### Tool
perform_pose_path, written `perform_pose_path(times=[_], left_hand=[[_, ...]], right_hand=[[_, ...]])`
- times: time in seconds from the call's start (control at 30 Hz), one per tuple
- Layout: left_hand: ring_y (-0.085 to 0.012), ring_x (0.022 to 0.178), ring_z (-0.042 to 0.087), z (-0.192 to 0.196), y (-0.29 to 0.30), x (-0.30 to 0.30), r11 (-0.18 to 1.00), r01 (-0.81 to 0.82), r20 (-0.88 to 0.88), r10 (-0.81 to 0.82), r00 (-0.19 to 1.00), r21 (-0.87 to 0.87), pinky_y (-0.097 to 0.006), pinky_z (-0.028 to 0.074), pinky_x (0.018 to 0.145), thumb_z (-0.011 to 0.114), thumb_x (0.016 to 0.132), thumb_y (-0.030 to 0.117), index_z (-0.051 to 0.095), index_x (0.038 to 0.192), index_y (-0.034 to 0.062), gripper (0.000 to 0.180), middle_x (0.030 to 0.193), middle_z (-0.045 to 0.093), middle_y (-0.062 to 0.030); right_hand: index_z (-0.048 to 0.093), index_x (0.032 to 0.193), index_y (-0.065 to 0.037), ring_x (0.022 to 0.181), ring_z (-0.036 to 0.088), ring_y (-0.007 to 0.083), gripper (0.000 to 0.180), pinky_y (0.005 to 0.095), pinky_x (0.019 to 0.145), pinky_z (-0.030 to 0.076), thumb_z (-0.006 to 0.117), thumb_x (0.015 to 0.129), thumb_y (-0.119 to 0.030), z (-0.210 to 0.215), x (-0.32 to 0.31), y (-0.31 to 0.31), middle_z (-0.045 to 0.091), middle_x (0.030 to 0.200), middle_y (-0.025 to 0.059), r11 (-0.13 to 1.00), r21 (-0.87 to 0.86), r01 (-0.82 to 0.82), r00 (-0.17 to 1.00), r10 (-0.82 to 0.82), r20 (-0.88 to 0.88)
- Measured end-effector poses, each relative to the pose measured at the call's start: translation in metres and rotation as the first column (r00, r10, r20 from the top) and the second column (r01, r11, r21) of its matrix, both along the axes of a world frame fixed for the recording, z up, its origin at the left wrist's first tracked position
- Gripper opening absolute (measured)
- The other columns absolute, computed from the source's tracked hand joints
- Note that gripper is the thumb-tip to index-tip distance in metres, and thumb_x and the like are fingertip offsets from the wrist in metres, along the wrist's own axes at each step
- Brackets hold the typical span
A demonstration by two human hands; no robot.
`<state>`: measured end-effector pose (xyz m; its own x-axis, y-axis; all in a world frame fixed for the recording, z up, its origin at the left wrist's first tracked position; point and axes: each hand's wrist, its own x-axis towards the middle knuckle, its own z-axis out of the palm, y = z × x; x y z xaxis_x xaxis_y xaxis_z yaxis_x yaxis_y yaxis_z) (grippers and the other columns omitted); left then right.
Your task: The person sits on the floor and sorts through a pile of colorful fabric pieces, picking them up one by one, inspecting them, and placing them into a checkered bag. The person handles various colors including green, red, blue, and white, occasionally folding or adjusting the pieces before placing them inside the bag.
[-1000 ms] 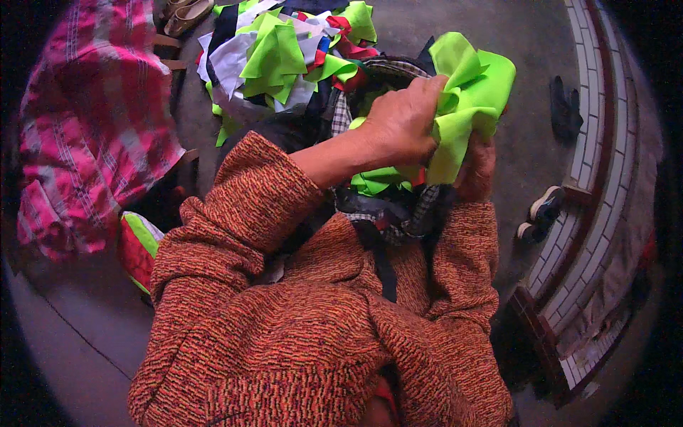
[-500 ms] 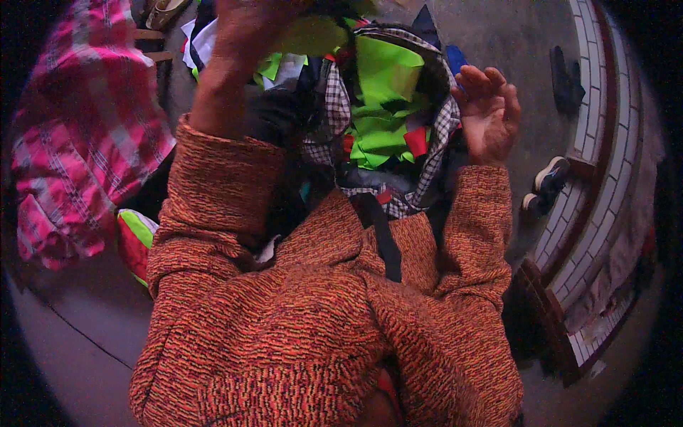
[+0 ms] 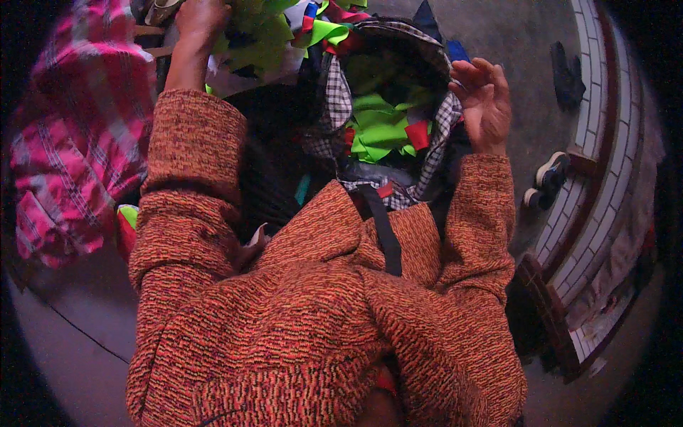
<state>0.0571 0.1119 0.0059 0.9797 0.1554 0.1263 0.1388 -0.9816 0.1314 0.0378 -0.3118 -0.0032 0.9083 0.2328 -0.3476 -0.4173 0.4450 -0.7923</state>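
Note:
My left hand (image 3: 201, 21) reaches to the top edge of the view, beside a heap of dull green and grey cloth scraps (image 3: 263, 44). Its fingers are mostly cut off or hidden, so I cannot tell whether they grip any cloth. In front of me stands a bag with a black-and-white checked rim (image 3: 448, 114), its mouth wide. Inside lie bright green cloth scraps (image 3: 377, 128) and a small red scrap (image 3: 418, 134). My right hand (image 3: 485, 103) is palm-up at the bag's right rim, fingers loosely curled and apart, with nothing in it.
A pink plaid cloth (image 3: 78, 142) hangs at the left. More bright green and red scraps (image 3: 329, 32) lie beyond the bag's left rim. Shoes (image 3: 551, 174) and a dark object (image 3: 567, 78) lie on the floor at right, near a white-tiled step (image 3: 605, 142).
My left hand has moved left and away from the bag toward the scrap heap. An upright green piece in the bag's mouth is no longer there. My right hand has barely shifted.

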Motion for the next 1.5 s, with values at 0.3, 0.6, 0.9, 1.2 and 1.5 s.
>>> perform_pose_path(times=[0.3, 0.6, 0.9, 1.2, 1.5], left_hand=[[-0.056, 0.118, 0.027, -0.121, -0.026, -0.011, 0.956, 0.219, -0.663, -0.034, 0.748, 0.197, -0.055, 0.039, 0.09, 0.067, 0.066, 0.013, 0.012, 0.139, 0.0248, 0.093, 0.143, 0.01, -0.0198], [-0.0353, 0.13, 0.022, -0.07, 0.012, -0.014, 0.964, -0.162, -0.795, -0.071, 0.603, -0.209, -0.044, 0.029, 0.102, 0.084, 0.049, 0.03, 0.017, 0.138, 0.0292, 0.112, 0.143, 0.01, -0.0223], [-0.0294, 0.108, 0.051, 0.016, -0.043, -0.031, 0.989, 0.142, -0.359, -0.123, 0.925, 0.027, -0.05, 0.039, 0.08, 0.071, 0.066, 0.039, 0.043, 0.126, 0.0224, 0.068, 0.122, 0.05, -0.0097], [-0.0342, 0.087, 0.059, 0.045, -0.1, -0.023, 0.892, 0.37, -0.126, -0.411, 0.903, -0.261, -0.041, 0.047, 0.074, 0.064, 0.076, 0.029, 0.051, 0.118, 0.0181, 0.045, 0.104, 0.06, -0.0129], [-0.0313, 0.091, 0.057, 0.059, -0.111, -0.022, 0.849, 0.38, -0.208, -0.474, 0.856, -0.368, -0.04, 0.044, 0.074, 0.064, 0.072, 0.018, 0.05, 0.115, 0.0107, 0.046, 0.104, 0.057, -0.0112]], right_hand=[[0.054, 0.105, -0.005, 0.086, 0.06, 0.0208, 0.033, 0.0325, 0.075, 0.048, 0.046, 0.089, -0.032, 0.001, -0.006, -0.009, 0.062, 0.098, 0.0129, 0.977, -0.21, 0.039, 0.999, -0.037, 0.013], [0.054, 0.105, -0.004, 0.085, 0.061, 0.0203, 0.033, 0.0311, 0.073, 0.048, 0.048, 0.088, -0.032, 0.005, 0.001, -0.01, 0.063, 0.095, 0.0128, 0.996, -0.084, 0.02, 0.999, -0.017, 0.034], [0.056, 0.103, -0.005, 0.085, 0.061, 0.0188, 0.03, 0.0311, 0.074, 0.047, 0.05, 0.088, -0.029, -0.005, 0.0, 0.004, 0.063, 0.095, 0.0113, 0.989, -0.14, -0.037, 0.999, 0.037, -0.002], [0.053, 0.109, -0.007, 0.088, 0.056, 0.015, 0.048, 0.0274, 0.07, 0.044, 0.068, 0.073, -0.035, -0.113, -0.038, 0.026, 0.058, 0.102, 0.0068, 0.855, -0.461, -0.237, 0.899, 0.013, -0.439], [0.039, 0.126, 0.002, 0.117, 0.042, 0.0335, 0.101, 0.0383, 0.097, 0.033, 0.075, 0.051, -0.056, -0.215, -0.062, 0.005, 0.045, 0.124, 0.0222, 0.285, -0.932, -0.224, 0.973, 0.006, -0.231]])
